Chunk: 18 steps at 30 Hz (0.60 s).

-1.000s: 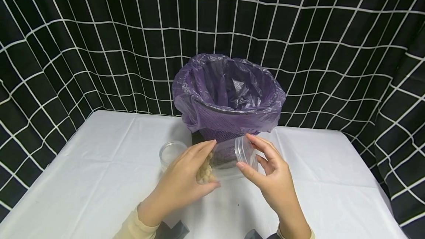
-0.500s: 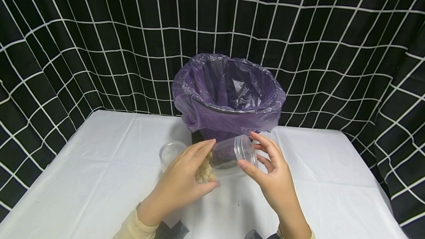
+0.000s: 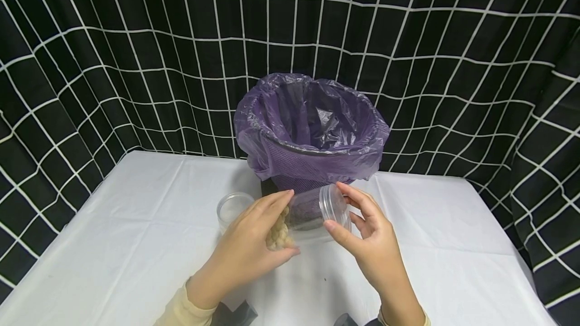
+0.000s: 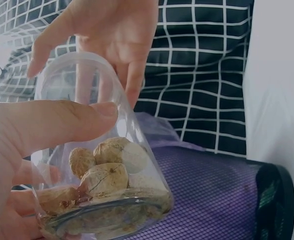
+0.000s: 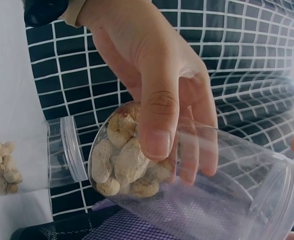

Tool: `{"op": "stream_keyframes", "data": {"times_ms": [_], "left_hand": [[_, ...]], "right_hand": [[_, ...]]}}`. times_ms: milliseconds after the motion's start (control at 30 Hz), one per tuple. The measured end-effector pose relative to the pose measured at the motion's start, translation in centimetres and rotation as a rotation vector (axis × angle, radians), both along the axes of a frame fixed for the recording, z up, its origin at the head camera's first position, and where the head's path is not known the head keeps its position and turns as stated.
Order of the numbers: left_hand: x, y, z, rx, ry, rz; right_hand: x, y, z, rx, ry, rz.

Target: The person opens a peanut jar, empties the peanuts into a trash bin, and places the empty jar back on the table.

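Observation:
A clear plastic jar (image 3: pixel 305 210) lies tilted almost on its side in the air, its lidded end to the right. Peanuts (image 5: pixel 129 162) in their shells are gathered at its base. My left hand (image 3: pixel 246 245) grips this base end, thumb on the near side and fingers on the far side. At the other end, my right hand (image 3: pixel 373 238) pinches the clear screw lid (image 3: pixel 334 205) between thumb and fingers. In the left wrist view, the left thumb (image 4: pixel 72 120) crosses the jar wall. Part of the peanuts is hidden behind the left hand in the head view.
A second clear jar (image 3: pixel 233 208) with peanuts in it stands on the white-covered table (image 3: pixel 136 245), left of the hands. Behind the held jar is a mesh bin (image 3: pixel 312 162) lined with a purple bag. A black cloth with white grid lines surrounds the table.
My right fingers were loosened and spread off the lid half a second ago; now they have closed back on it. The left hand and the jar have hardly moved.

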<state>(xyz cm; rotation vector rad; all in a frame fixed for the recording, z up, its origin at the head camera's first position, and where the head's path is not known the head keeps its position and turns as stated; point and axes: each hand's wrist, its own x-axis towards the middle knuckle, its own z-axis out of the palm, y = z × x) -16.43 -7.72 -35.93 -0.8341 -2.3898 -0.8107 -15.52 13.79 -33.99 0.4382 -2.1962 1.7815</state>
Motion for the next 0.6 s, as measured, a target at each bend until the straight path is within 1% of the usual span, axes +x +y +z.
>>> {"op": "stream_keyframes", "data": {"times_ms": [200,400,500,600], "left_hand": [[0.00,-0.02,0.04,0.000,0.007,0.000],[0.01,0.01,0.09,0.000,-0.001,-0.004],[0.02,0.01,0.10,0.000,0.002,-0.004],[0.02,-0.01,0.10,-0.001,0.009,-0.006]], "right_hand": [[0.09,0.01,0.19,0.030,-0.030,-0.046],[0.17,-0.13,0.31,-0.007,-0.096,-0.040],[0.16,-0.18,0.25,-0.036,-0.089,-0.023],[0.12,-0.20,0.12,-0.053,-0.056,-0.006]]}}
